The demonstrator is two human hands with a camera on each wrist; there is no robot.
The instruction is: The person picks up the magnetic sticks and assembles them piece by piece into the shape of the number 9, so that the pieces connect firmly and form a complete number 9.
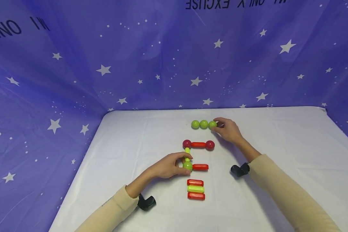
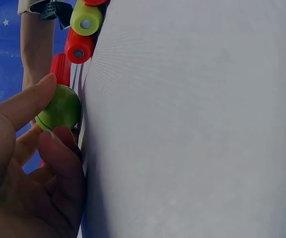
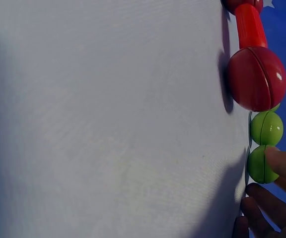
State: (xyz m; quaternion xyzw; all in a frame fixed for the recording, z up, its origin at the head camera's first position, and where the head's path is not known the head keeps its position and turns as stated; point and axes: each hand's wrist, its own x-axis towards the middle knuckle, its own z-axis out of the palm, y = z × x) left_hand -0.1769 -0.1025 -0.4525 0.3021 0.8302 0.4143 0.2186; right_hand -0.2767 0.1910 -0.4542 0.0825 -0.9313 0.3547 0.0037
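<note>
On the white-covered table [image 1: 133, 138], in front of a purple cloth [image 1: 150, 51] printed with pale stars, a person's two hands were each busy with a green ball. The left hand [image 1: 169, 165] was partly closed, thumb and fingers curled about the near green ball [image 1: 187, 166] and pinching it at the corner of a small frame. From that ball a red rod [image 1: 200, 167] ran to the right, its far end meeting no ball, while a yellow-green rod [image 1: 187, 150] led away toward the left red ball [image 1: 187, 144]. A second red rod [image 1: 198, 145] joined that one to the right red ball [image 1: 210, 145].

Farther back, the right hand [image 1: 227, 129] had its thumb and fingers around the end green ball [image 1: 212, 125], the rightmost in a row; the middle green ball [image 1: 204, 124] and the left green ball [image 1: 195, 124] sat close beside it.

Nearest the person, three loose rods lay side by side: a red one [image 1: 195, 182], a yellow-green one [image 1: 195, 189] and another red one [image 1: 196, 196]. The left wrist view showed round metal discs [image 2: 85, 24] in their ends. Beige sleeves [image 1: 281, 183] covered both forearms, with a black gadget [image 1: 240, 169] at each wrist.
</note>
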